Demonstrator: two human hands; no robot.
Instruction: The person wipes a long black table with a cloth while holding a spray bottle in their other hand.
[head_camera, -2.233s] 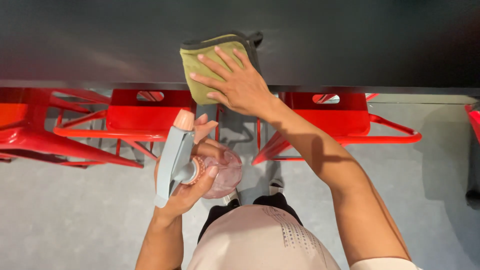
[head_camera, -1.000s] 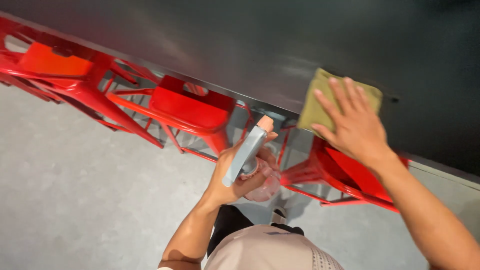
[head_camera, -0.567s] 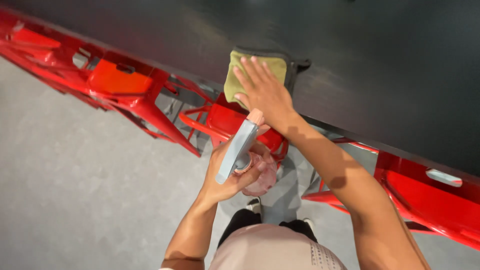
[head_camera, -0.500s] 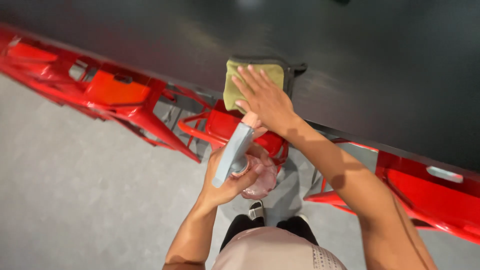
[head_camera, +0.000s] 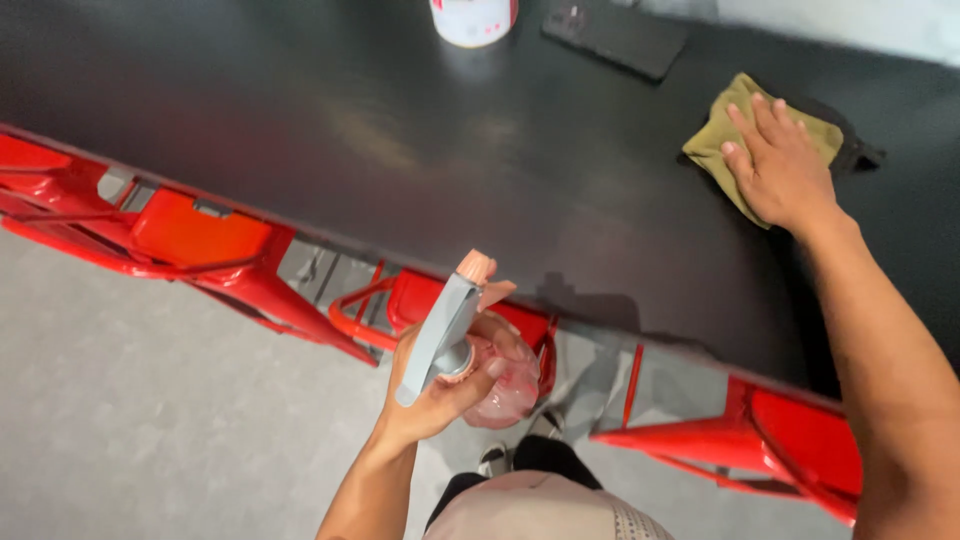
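Right hand (head_camera: 785, 170) lies flat, fingers spread, pressing the olive cloth (head_camera: 725, 135) onto the black tabletop (head_camera: 400, 130). Left hand (head_camera: 435, 390) grips a pink spray bottle (head_camera: 470, 355) off the table's edge. Tabletop looks smeary; wiping seems unfinished.

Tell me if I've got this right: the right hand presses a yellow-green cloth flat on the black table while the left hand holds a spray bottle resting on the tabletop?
Not quite. In the head view the left hand holds the spray bottle in the air, off the table's edge, above the red stools. The rest is right: the right hand presses the yellow-green cloth flat on the black table.
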